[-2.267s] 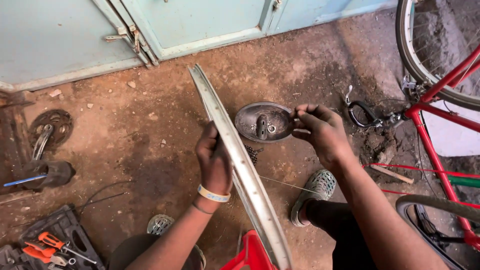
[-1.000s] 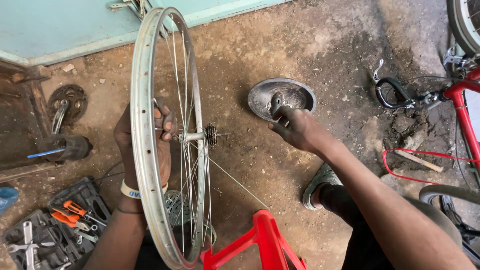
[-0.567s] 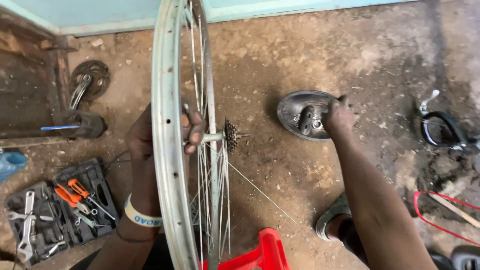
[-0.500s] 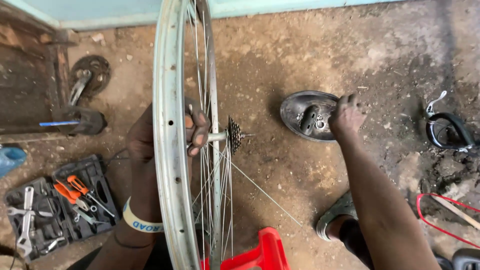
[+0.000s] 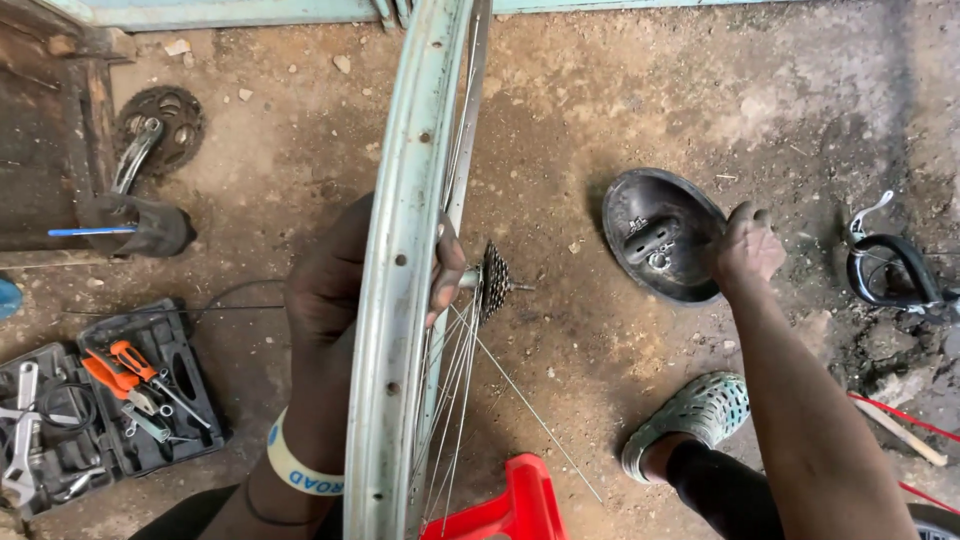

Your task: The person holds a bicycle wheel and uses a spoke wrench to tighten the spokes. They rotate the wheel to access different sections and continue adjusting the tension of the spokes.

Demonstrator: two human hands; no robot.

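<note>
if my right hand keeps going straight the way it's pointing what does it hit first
Almost nothing lies between: the right hand reaches toward the upturned black saddle on the dirt floor, fingertips already at its rim. Going on, it would likely meet the saddle's underside, though depth is hard to judge.

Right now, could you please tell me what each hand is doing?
Left hand: closed on the bare silver spoked bicycle wheel.
Right hand: fingers on the upturned black bicycle saddle; grip unclear.

Bicycle repair workshop: toolbox (image 5: 110,400), crankset (image 5: 155,130)
</note>
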